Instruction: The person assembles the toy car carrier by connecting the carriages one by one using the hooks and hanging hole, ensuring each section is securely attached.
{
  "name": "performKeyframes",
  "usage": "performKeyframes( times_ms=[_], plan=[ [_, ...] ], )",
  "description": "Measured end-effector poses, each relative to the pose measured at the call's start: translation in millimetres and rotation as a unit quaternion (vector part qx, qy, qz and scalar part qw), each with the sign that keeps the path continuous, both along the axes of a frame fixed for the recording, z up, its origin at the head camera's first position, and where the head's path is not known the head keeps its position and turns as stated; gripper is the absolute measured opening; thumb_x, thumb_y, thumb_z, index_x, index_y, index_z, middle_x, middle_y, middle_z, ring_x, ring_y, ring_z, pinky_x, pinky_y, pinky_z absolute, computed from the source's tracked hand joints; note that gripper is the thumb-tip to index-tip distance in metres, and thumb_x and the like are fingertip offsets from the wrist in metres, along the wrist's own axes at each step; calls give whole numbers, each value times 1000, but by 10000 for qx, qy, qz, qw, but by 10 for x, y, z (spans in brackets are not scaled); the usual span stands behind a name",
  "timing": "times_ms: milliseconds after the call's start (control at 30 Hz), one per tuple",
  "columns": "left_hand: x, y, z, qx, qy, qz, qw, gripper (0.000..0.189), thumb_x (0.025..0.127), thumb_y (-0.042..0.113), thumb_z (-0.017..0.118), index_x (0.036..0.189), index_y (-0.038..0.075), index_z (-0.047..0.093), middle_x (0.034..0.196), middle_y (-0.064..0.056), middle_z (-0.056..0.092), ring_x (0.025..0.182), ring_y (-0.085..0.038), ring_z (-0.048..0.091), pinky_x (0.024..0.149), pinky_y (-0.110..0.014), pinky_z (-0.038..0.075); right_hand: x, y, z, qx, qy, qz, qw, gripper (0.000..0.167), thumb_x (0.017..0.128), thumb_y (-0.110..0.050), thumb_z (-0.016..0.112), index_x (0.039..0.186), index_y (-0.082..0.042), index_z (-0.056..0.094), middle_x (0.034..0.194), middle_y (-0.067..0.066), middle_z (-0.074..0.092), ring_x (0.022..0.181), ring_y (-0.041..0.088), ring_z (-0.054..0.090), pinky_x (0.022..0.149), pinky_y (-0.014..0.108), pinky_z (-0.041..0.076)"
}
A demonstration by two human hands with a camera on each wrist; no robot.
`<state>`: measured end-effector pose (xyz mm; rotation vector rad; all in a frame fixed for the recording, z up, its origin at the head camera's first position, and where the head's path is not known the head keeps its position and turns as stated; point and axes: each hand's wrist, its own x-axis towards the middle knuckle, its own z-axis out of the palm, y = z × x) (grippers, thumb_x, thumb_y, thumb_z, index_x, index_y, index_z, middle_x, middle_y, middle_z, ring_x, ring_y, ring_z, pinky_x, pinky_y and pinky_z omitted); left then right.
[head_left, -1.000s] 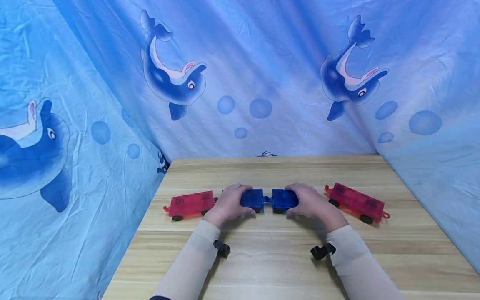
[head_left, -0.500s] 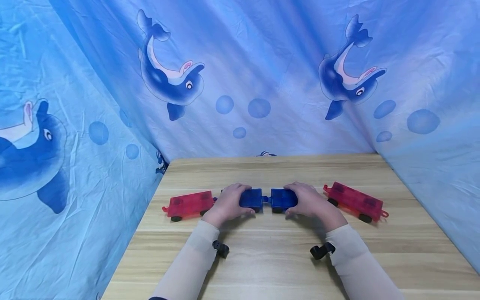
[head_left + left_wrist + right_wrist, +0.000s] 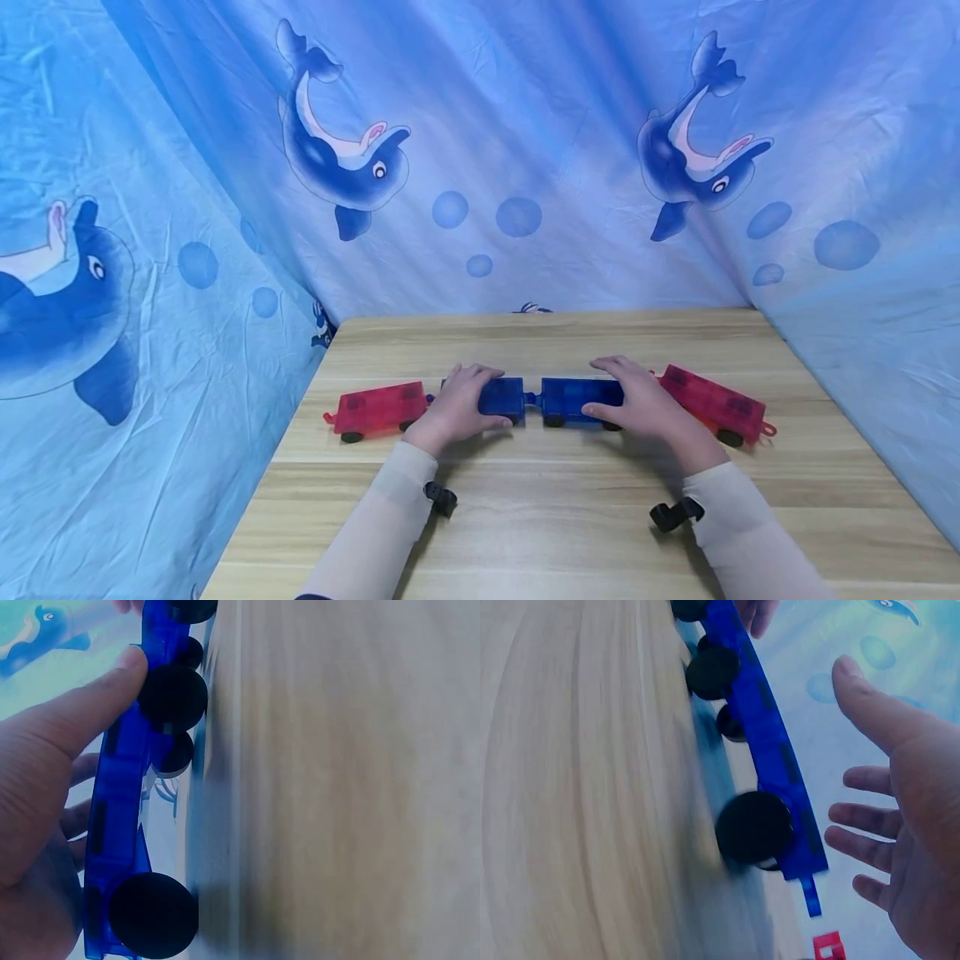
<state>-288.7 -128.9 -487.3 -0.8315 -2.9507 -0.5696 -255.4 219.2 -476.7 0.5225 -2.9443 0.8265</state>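
Observation:
Two translucent blue toy train cars stand in line on the wooden table, hooked together at a small coupling (image 3: pixel 532 398). My left hand (image 3: pixel 459 406) grips the left blue car (image 3: pixel 501 397) from above; its thumb lies on the near side, as the left wrist view shows, with the fingers behind. Over the right blue car (image 3: pixel 561 402), my right hand (image 3: pixel 643 407) has its thumb and fingers spread. The right wrist view shows that hand apart from the blue car (image 3: pixel 780 761), with nothing in its grasp. Black wheels carry both cars.
A red car (image 3: pixel 381 410) stands to the left, its end meeting the left blue car's hook. Another red car (image 3: pixel 716 406) stands at an angle on the right, partly behind my right hand. A blue dolphin-print cloth (image 3: pixel 480 150) hangs behind the wooden table (image 3: pixel 525 517).
My right hand has let go of the right blue car and moved right and up, spreading its fingers. My left hand and the cars have stayed in place.

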Motion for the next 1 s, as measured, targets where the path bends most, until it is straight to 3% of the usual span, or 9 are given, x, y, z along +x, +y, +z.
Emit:
performKeyframes(
  times_ms=[67, 233, 433, 667, 1000],
  plan=[
    [11, 9, 7, 46, -8, -6, 10000, 90, 83, 62, 83, 156, 22, 50, 152, -2, 52, 147, -26, 42, 128, -51, 12, 18, 62, 29, -48, 99, -50, 9999, 84, 91, -54, 79, 158, -16, 46, 159, 16, 44, 144, 46, 43, 110, 72, 37],
    [43, 37, 29, 182, -40, 19, 9998, 88, 84, 65, 80, 157, 26, 49, 154, 0, 50, 148, -29, 40, 124, -53, 25, 74, 241, 51, -163, 183, -222, 9995, 86, 91, -62, 74, 160, -18, 43, 162, 15, 40, 146, 48, 38, 108, 75, 36],
    [79, 83, 56, 441, -19, -99, 9990, 85, 86, 61, 81, 156, 24, 50, 154, 0, 50, 142, -28, 44, 116, -52, 40, 131, 432, -20, -409, 527, -223, 9975, 81, 95, -60, 70, 157, -12, 48, 157, 16, 46, 134, 47, 52, 106, 69, 44],
    [105, 193, 95, 587, 73, -286, 9978, 81, 88, 57, 81, 155, 25, 51, 154, 1, 50, 143, -27, 45, 116, -51, 41, 181, 623, -49, -333, 573, -486, 9966, 79, 96, -56, 71, 156, -10, 48, 157, 19, 45, 145, 49, 38, 111, 74, 32],
    [87, 398, 127, 513, 130, -549, 9971, 81, 89, 65, 74, 156, 25, 50, 154, 2, 50, 142, -25, 46, 117, -49, 40, 214, 853, -54, -105, 536, -800, 9953, 85, 91, -46, 83, 155, -5, 45, 154, 25, 45, 133, 52, 46, 102, 73, 42]
  ],
)
